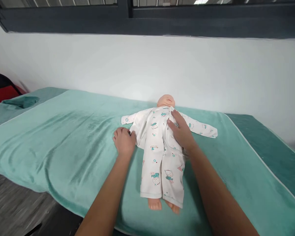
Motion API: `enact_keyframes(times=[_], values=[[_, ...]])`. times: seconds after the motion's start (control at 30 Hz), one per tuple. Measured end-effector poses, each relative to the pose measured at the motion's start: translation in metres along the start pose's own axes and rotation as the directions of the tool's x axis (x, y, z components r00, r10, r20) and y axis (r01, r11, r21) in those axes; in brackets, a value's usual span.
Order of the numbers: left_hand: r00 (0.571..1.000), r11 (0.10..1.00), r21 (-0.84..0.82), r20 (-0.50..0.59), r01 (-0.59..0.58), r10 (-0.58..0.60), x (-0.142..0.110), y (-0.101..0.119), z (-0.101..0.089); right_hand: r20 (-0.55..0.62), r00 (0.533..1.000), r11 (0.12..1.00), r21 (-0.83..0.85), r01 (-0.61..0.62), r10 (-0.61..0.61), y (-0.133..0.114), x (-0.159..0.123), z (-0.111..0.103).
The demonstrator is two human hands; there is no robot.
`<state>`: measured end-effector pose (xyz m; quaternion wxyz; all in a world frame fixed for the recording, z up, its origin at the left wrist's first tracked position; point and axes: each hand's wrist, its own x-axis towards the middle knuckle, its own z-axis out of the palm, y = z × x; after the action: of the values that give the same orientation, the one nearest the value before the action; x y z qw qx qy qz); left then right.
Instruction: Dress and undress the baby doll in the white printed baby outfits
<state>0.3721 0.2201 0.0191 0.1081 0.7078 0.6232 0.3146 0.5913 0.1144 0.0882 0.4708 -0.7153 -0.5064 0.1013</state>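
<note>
A baby doll (166,100) lies on its back on the green bed cover, its head toward the wall and its bare feet toward me. It wears white printed trousers (152,170) and a white shirt (142,123) with the same small animal pattern, both sleeves spread sideways. My left hand (124,140) is at the shirt's left edge, fingers curled and thumb against the cloth. My right hand (182,131) lies on the doll's chest over the shirt front, fingers stretched and thumb apart. The sleeve ends show no doll hands.
The green bed cover (71,137) has folds at the left. Behind it rise a white wall (100,65) and a dark window frame (186,21). At the far left sits a red and black item (2,90). Grey flooring (12,193) shows below the bed's left edge.
</note>
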Motion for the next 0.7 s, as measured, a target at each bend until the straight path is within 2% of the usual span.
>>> enact_keyframes(times=[0.07,0.13,0.23,0.3,0.33,0.37,0.4,0.43,0.5,0.53,0.57,0.6,0.63,0.7], values=[[1.000,0.986,-0.168,0.012,-0.002,0.004,0.000,-0.004,-0.001,0.024,0.997,0.997,-0.033,0.068,-0.067,0.006,-0.002,0.003],[0.999,0.898,-0.438,0.052,0.034,-0.012,0.001,-0.003,-0.003,0.024,0.991,0.990,-0.040,0.134,-0.133,0.010,-0.006,0.004],[0.993,0.622,-0.779,0.117,0.080,0.019,0.000,0.013,-0.014,-0.018,0.981,0.981,0.001,0.192,-0.192,0.012,-0.014,0.005],[0.991,0.488,-0.872,0.092,0.033,0.098,-0.004,0.034,-0.028,-0.092,0.980,0.980,0.077,0.182,-0.175,0.011,-0.020,0.007],[0.987,0.467,-0.884,0.060,-0.018,0.152,-0.007,0.045,-0.036,-0.139,0.979,0.978,0.123,0.169,-0.151,0.011,-0.022,0.008],[0.975,0.483,-0.871,0.017,-0.094,0.221,-0.012,0.056,-0.044,-0.188,0.974,0.973,0.169,0.156,-0.124,0.010,-0.024,0.009],[0.942,0.523,-0.830,-0.012,-0.197,0.335,-0.017,0.066,-0.050,-0.232,0.968,0.967,0.208,0.146,-0.096,0.009,-0.026,0.011],[0.878,0.548,-0.771,-0.031,-0.326,0.478,-0.022,0.073,-0.056,-0.263,0.962,0.961,0.240,0.139,-0.073,0.009,-0.028,0.012],[0.689,0.518,-0.630,-0.038,-0.579,0.723,-0.035,0.080,-0.060,-0.293,0.955,0.953,0.276,0.128,-0.043,0.008,-0.031,0.013],[0.603,0.481,-0.566,-0.035,-0.670,0.797,-0.041,0.079,-0.060,-0.295,0.955,0.951,0.283,0.125,-0.037,0.007,-0.031,0.013],[0.549,0.457,-0.512,-0.036,-0.728,0.835,-0.047,0.076,-0.058,-0.293,0.956,0.951,0.284,0.122,-0.035,0.006,-0.032,0.013],[0.534,0.456,-0.469,-0.039,-0.756,0.845,-0.053,0.071,-0.054,-0.291,0.956,0.953,0.279,0.120,-0.036,0.005,-0.032,0.013],[0.549,0.475,-0.438,-0.052,-0.763,0.834,-0.058,0.066,-0.051,-0.291,0.956,0.956,0.268,0.120,-0.039,0.004,-0.032,0.013],[0.622,0.533,-0.419,-0.105,-0.735,0.776,-0.068,0.054,-0.044,-0.299,0.953,0.966,0.227,0.125,-0.053,0.002,-0.030,0.013]])
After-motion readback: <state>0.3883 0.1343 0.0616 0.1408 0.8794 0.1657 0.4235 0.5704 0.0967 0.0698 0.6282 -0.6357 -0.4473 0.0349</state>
